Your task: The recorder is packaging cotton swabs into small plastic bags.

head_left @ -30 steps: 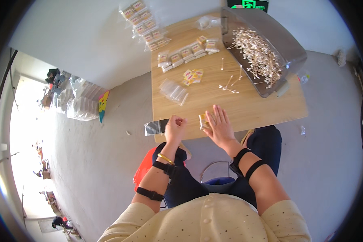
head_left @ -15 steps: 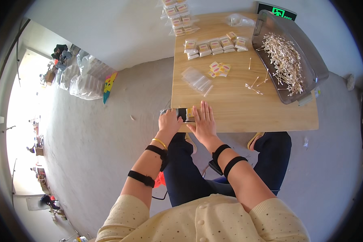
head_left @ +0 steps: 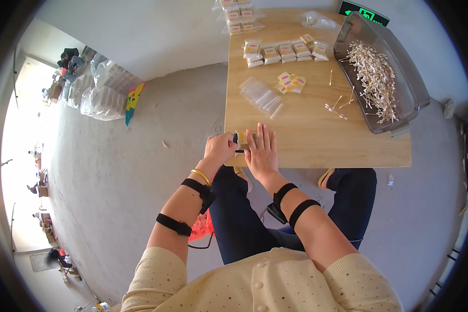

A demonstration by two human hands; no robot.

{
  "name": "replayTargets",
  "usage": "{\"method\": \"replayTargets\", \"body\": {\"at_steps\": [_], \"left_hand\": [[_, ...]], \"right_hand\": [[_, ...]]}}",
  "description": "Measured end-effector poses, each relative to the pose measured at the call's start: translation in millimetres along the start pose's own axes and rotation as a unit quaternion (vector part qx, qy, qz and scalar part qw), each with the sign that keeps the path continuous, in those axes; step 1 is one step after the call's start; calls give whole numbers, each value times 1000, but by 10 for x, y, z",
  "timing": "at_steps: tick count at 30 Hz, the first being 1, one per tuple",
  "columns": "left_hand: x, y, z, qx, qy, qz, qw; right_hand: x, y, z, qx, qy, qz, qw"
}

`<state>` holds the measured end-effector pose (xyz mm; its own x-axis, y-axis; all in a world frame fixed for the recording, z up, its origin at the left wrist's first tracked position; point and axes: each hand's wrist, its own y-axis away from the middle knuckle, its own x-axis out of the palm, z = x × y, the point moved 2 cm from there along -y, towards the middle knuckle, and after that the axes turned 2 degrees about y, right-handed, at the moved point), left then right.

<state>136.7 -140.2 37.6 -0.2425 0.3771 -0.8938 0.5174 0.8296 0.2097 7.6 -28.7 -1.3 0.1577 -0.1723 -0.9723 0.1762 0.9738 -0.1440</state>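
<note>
My left hand (head_left: 219, 148) pinches the end of a small clear packet of cotton swabs (head_left: 244, 139) at the near left corner of the wooden table (head_left: 317, 140). Beside it, my right hand (head_left: 261, 151) lies flat with its fingers straight, pressing down on the same packet. Most of the packet is hidden under the two hands. Both forearms carry black straps, and the left wrist a gold bangle.
A grey tray (head_left: 403, 78) holds a heap of loose cotton swabs (head_left: 374, 78). Empty clear bags (head_left: 262, 96), yellow labels (head_left: 290, 82) and a few stray swabs (head_left: 338, 106) lie mid-table. Filled packets (head_left: 283, 50) line the far edge. Bagged goods (head_left: 101, 93) sit on the floor, left.
Both hands have shifted left along the table's near edge to its corner. The right hand has flattened onto the packet while the left keeps pinching its end.
</note>
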Motion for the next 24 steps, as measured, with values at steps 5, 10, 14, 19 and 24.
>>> {"method": "replayTargets", "body": {"at_steps": [5,10,14,19,24], "left_hand": [[26,8,50,-1,40,-24,999],[29,27,65,7,34,-32,999],[8,34,36,26,6,-32,999],[-59,53,23,33,14,-8,999],[-60,262,462,-34,65,-185,980]], "right_hand": [[27,-10,4,4,-1,-7,1000],[52,-12,42,-8,-20,-2,1000],[75,-57,182,-18,-26,-7,999],[88,-108,353,-7,-26,37,999],[79,-37,317,-40,-123,15,992]]}}
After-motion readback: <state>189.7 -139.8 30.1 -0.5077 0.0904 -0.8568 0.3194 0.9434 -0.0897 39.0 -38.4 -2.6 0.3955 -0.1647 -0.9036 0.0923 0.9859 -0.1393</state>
